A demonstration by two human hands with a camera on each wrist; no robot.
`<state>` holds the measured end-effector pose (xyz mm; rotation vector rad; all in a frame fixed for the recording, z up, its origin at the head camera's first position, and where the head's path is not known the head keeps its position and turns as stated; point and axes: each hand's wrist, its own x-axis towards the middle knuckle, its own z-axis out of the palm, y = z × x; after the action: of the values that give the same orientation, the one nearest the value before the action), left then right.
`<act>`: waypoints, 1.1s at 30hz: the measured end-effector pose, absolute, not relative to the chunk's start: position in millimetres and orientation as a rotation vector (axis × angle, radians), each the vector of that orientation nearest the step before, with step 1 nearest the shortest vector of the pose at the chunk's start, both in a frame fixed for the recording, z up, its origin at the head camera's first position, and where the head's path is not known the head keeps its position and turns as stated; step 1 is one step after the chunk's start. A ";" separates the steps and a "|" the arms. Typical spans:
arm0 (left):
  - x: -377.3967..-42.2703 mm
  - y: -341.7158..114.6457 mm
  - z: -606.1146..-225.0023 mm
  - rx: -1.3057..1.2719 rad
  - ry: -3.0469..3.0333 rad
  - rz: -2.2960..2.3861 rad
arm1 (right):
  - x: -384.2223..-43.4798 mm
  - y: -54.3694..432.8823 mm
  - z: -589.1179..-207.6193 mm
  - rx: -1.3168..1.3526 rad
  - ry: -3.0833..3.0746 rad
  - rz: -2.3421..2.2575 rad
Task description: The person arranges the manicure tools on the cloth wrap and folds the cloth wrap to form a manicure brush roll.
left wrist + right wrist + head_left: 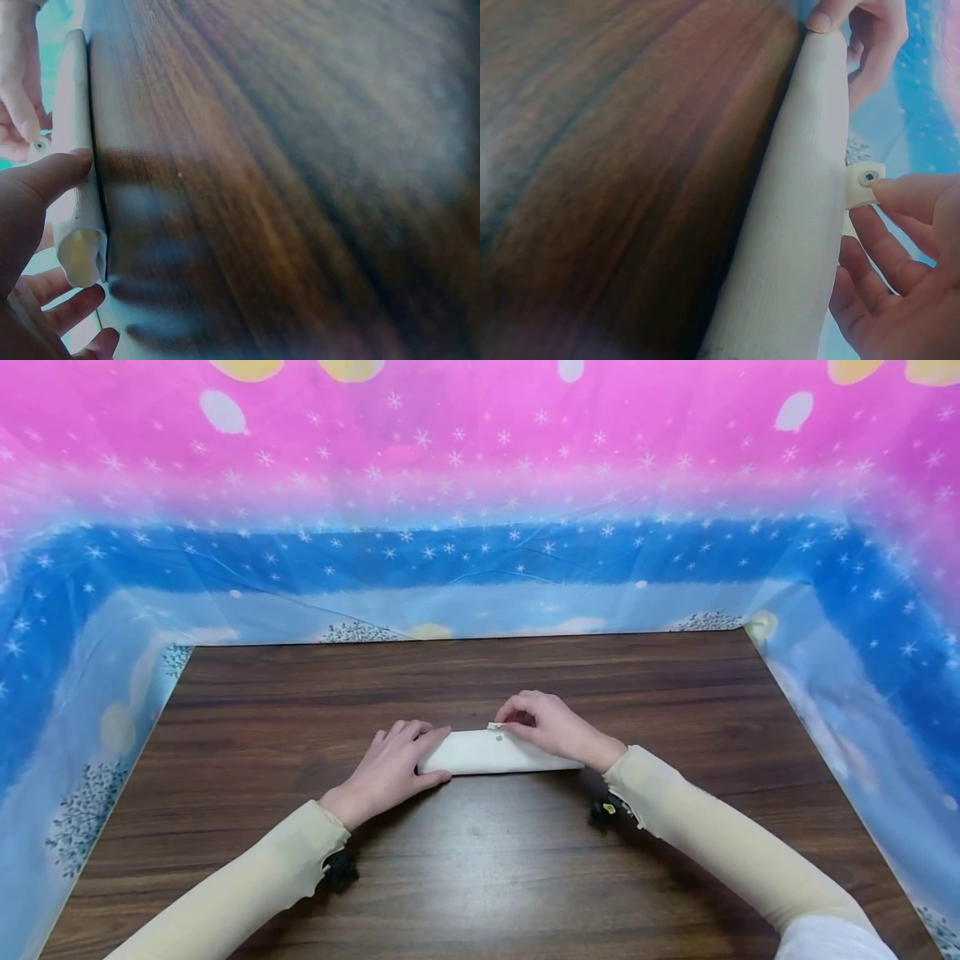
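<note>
A long, narrow white pouch, rolled or folded up, lies crosswise on the table. My left hand holds its left end, thumb along the near side and fingers at the far side. In the left wrist view that end of the pouch shows an opening with a pale yellowish inside. With thumb and fingertips my right hand pinches a small white tab at the far edge. A round metal snap sits on the tab. Another small snap shows on the pouch itself, and the tab is lifted off it.
The dark wood-grain table extends around the pouch on all sides. A pink and blue patterned cloth hangs behind it and along both sides. Dark wrist cameras sit beneath the forearms, close to the tabletop.
</note>
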<state>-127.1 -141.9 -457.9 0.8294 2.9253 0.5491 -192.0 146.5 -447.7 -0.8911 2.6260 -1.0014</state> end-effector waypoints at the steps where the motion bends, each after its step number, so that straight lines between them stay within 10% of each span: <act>1: -127.0 -141.8 -458.0 0.828 2.926 0.549 | -190.6 147.2 -447.8 -0.913 2.635 -0.988; 33: -126.6 -141.1 -461.0 0.828 2.947 0.540 | -163.4 151.1 -447.1 -1.517 2.835 -0.400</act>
<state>-126.6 -141.1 -461.0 0.8275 2.9467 0.5397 -163.4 151.1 -447.1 -1.5167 2.8351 -0.4000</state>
